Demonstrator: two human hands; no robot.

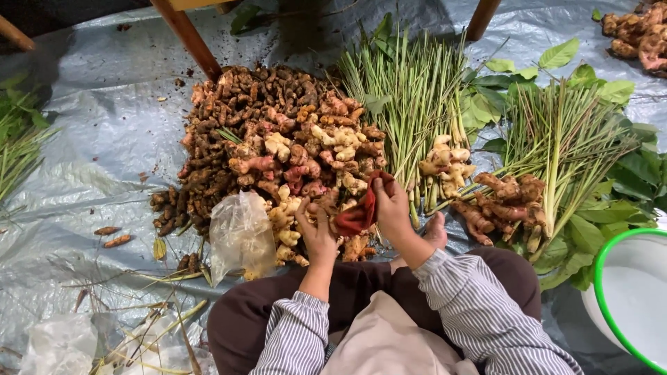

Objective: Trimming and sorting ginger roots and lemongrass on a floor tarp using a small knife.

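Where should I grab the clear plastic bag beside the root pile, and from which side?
Pinch the clear plastic bag at its crumpled upper edge, coming from above on its left, open-tarp side. It stands puffed and loose, and the root pile crowds its right side next to the left hand.

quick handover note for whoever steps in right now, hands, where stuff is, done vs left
Left hand: on the red cloth's lower end, over the root pile.
Right hand: fingers pinch the red cloth at its top.
Clear plastic bag lies left of the hands; lemongrass bundles behind and to the right; white basin far right.
Done: roots heaped on the tarp.
Left: cannot tell; bag looks nearly empty.
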